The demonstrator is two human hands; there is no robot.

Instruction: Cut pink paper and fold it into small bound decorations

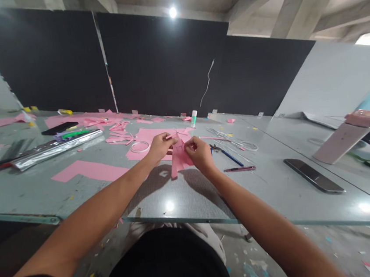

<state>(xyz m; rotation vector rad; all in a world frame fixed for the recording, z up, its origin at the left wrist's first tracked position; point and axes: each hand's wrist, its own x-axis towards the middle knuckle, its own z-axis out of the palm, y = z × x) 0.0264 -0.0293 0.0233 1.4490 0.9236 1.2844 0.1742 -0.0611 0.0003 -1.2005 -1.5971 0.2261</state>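
Note:
Between my hands, just above the grey table [165, 198], a pink paper piece [179, 154] hangs with a narrow strip pointing down. My left hand [162, 146] pinches its upper left part. On the right side, my right hand [198, 151] has its fingers closed on the same piece. Flat on the table behind lies a larger pink sheet [136, 150], with a white ring [140, 147] at its left. A glue stick [194, 118] stands upright beyond the hands.
Blue-handled pliers [229, 156], a pen [240, 169] and coiled wire [245, 144] lie right of my hands. Farther right is a dark phone [313, 175]. To the left are a foil roll [57, 148], pink cut paper [89, 171] and a black phone [60, 128].

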